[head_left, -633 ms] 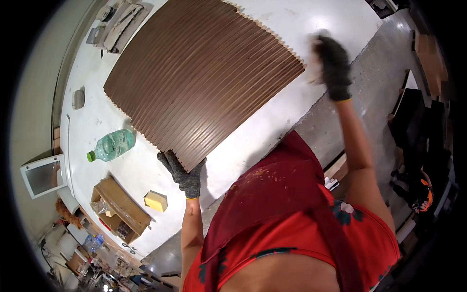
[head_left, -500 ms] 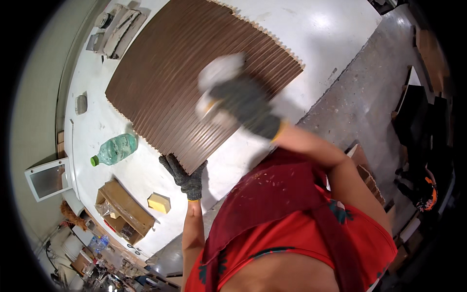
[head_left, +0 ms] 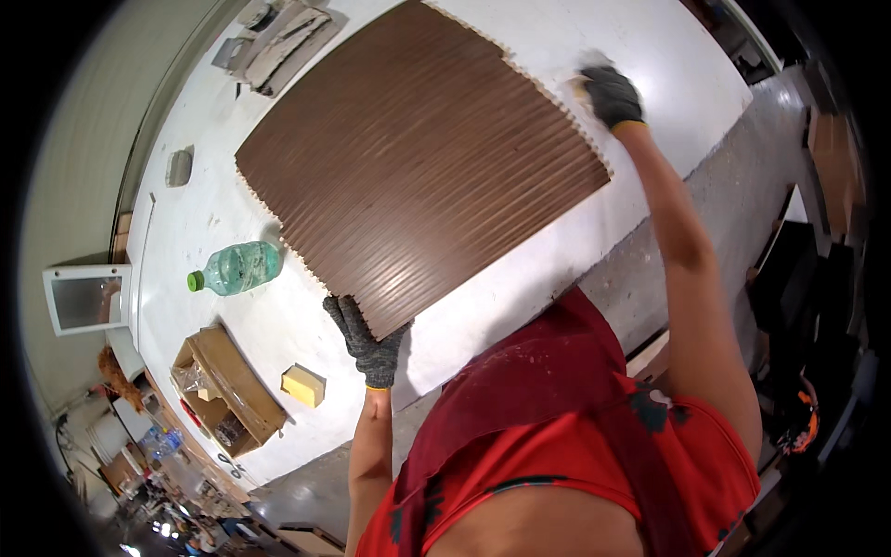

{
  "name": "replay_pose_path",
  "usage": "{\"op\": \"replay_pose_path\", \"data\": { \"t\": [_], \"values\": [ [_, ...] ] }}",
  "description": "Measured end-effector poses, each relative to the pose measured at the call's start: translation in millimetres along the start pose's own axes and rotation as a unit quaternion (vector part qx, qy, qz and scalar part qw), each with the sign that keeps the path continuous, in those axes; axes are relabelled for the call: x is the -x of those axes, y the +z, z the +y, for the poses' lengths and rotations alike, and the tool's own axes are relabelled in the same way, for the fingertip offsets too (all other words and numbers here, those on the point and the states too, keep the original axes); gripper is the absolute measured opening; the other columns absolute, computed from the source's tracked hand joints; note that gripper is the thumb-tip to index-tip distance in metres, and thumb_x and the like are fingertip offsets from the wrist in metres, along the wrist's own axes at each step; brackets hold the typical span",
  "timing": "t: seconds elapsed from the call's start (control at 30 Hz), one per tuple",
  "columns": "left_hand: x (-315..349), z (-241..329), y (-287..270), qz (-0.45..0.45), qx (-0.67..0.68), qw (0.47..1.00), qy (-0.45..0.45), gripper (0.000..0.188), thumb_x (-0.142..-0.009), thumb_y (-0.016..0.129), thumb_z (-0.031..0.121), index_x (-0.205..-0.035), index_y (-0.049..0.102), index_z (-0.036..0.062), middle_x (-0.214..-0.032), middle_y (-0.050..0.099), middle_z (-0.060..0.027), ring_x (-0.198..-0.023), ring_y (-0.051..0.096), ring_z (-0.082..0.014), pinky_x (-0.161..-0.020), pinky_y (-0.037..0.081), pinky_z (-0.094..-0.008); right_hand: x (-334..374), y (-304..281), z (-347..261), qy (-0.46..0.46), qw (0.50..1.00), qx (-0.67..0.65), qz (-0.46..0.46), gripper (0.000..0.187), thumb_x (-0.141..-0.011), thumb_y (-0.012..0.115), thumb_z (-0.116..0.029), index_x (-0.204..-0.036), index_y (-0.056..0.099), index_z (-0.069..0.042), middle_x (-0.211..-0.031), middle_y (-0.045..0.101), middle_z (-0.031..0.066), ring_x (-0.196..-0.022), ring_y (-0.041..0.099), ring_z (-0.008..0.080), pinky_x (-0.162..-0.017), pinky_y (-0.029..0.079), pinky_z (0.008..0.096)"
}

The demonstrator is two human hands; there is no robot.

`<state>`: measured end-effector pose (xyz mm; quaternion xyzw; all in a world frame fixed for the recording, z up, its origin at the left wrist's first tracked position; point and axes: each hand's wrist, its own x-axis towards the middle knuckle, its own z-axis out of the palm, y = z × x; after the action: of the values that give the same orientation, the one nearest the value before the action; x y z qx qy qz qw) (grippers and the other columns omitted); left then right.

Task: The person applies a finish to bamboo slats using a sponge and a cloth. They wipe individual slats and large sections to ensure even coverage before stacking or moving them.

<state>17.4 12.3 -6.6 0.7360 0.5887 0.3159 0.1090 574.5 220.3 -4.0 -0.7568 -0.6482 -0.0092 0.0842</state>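
Through the head view, I saw a brown ridged panel (head_left: 418,176) lying flat on the white surface (head_left: 520,288), its two jagged ends facing the upper right and the lower left. The dark-gloved left hand (head_left: 369,348) was at the panel's nearest corner, which sat in the fork between its thumb and the other fingers; I could not tell whether they were clenched on it or only resting against it. The right hand (head_left: 613,96), gloved alike, was stretched out just beyond the right jagged end, its fingers curled over a pale pad (head_left: 581,90) too blurred for me to name more closely. I could not tell whether that pad touched the surface.

Left of the panel I had a clear greenish bottle (head_left: 243,268) on its side, its green cap (head_left: 195,280) pointing left. Nearer the person stood an open cardboard box (head_left: 249,385), with a yellow block (head_left: 303,385) just to its right. A small grey block (head_left: 179,167) lay farther up, near the surface's left edge.
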Motion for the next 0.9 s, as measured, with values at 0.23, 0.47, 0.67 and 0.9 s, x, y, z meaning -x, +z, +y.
{"op": "replay_pose_path", "data": {
  "t": [0.23,0.47,0.67,0.9],
  "values": [
    [2,-8,-5,-0.013,-0.013,1.000,-0.005,0.121,-0.054,0.096,0.029,-0.151,0.029,0.0045,-0.154,0.028,-0.0247,-0.144,0.024,-0.0431,-0.115,0.029,-0.0496,57,-69,-209,-0.175,0.955,-0.229,0.075,0.030,-0.097,0.052,-0.016,-0.124,0.059,-0.005,-0.108,0.064,0.0119,-0.098,0.062,0.0232,-0.085,0.052,0.0380],
    [24,-26,6,-0.011,0.072,0.982,-0.176,0.129,-0.056,0.094,0.030,-0.153,0.015,-0.0021,-0.153,0.029,-0.0255,-0.140,0.035,-0.0350,-0.114,0.032,-0.0397,118,-15,-408,-0.506,0.829,-0.232,0.051,0.027,-0.090,0.054,-0.028,-0.114,0.066,-0.021,-0.126,0.059,0.0049,-0.123,0.049,0.0239,-0.096,0.044,0.0429],
    [15,-8,4,-0.003,-0.001,0.996,-0.090,0.127,-0.055,0.094,0.039,-0.151,0.021,-0.0030,-0.151,0.031,-0.0278,-0.140,0.034,-0.0414,-0.114,0.031,-0.0453,-48,9,-262,-0.243,0.931,-0.204,0.179,0.024,-0.091,0.055,-0.021,-0.110,0.068,-0.014,-0.111,0.067,0.0101,-0.094,0.065,0.0311,-0.081,0.052,0.0414],
    [13,-6,-4,0.025,0.004,0.996,-0.083,0.129,-0.053,0.096,0.041,-0.151,0.024,-0.0008,-0.152,0.031,-0.0255,-0.135,0.042,-0.0389,-0.109,0.039,-0.0426,-88,5,-53,-0.014,0.999,0.044,-0.005,0.027,-0.093,0.049,-0.027,-0.110,0.066,-0.014,-0.112,0.067,0.0112,-0.106,0.062,0.0311,-0.091,0.047,0.0482]
  ]
}}
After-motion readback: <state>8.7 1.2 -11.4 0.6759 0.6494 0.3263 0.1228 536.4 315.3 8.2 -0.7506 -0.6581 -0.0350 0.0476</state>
